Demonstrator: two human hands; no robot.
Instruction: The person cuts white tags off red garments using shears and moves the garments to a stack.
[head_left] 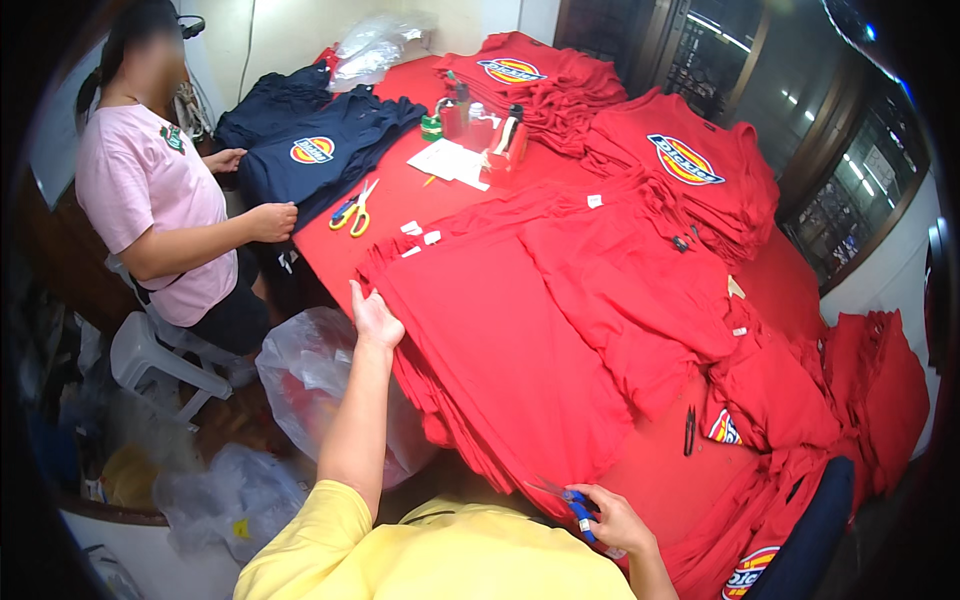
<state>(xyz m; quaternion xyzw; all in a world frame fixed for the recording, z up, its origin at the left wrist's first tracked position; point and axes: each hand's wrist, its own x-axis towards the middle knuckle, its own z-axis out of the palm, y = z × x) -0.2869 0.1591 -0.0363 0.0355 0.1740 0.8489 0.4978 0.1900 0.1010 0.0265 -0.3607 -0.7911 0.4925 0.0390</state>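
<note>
My L hand (377, 318) is at the L edge of the red shirts (490, 340) piled on the table (318, 243), palm showing; can't tell if it's gripping cloth. My R hand (618, 522) grasps blue-handled scissors (581, 514), blades nr the pile's bottom edge.

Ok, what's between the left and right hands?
Part of the stack of red fabric, then the blue-handled scissors, held in the right hand, at the right-hand end. Head view shows it.
</note>
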